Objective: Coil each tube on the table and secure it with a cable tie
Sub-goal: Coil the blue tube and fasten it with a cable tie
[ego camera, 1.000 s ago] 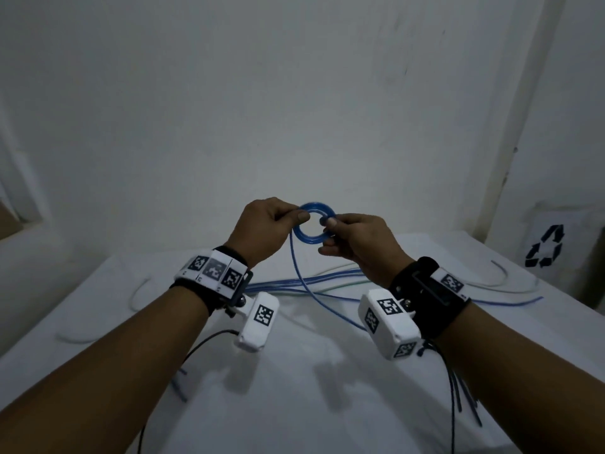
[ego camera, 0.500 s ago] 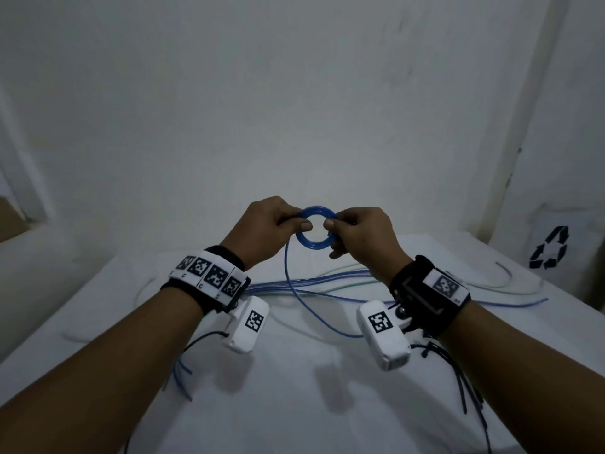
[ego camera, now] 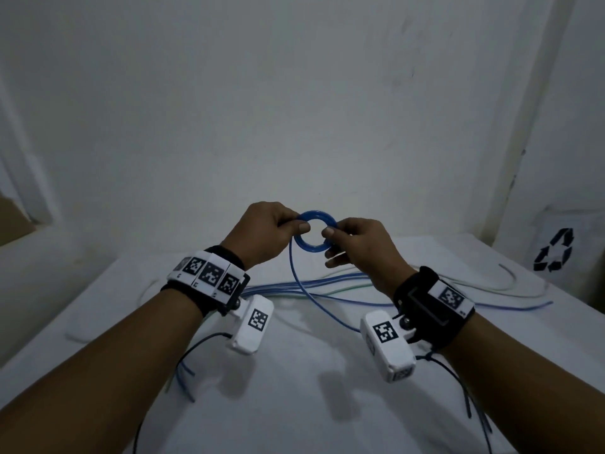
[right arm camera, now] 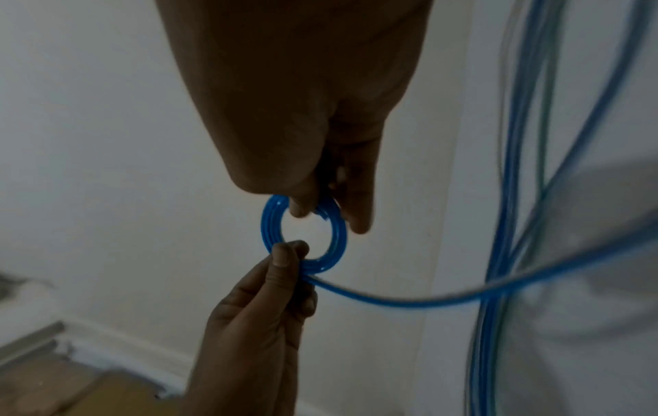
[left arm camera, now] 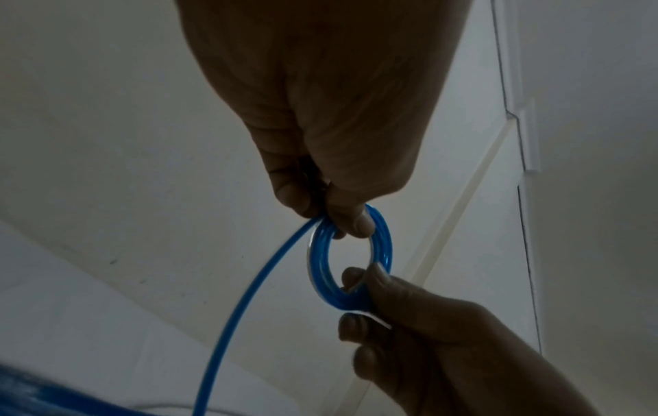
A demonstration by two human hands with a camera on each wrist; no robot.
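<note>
A small coil of blue tube (ego camera: pixel 315 233) hangs in the air above the white table (ego camera: pixel 294 371), held between both hands. My left hand (ego camera: pixel 296 224) pinches the coil's left side with thumb and fingers. My right hand (ego camera: pixel 332 231) pinches its right side. In the left wrist view the coil (left arm camera: pixel 350 259) shows several turns, with my left hand (left arm camera: pixel 334 216) at its top and the right hand (left arm camera: pixel 363 292) at its bottom. The loose tail (ego camera: pixel 311 296) drops from the coil to the table; it also trails away in the right wrist view (right arm camera: pixel 409 301).
Several uncoiled blue tubes and a green one (ego camera: pixel 311 288) lie across the middle of the table. A pale tube (ego camera: pixel 510 280) curves at the far right. Thin blue strands (ego camera: pixel 183 378) lie near my left forearm. A recycling-marked bag (ego camera: pixel 553 250) stands right of the table.
Both hands have kept hold of the coil and shifted their pinch around it. The hanging tail has swung slightly and pulled in closer under the coil.
</note>
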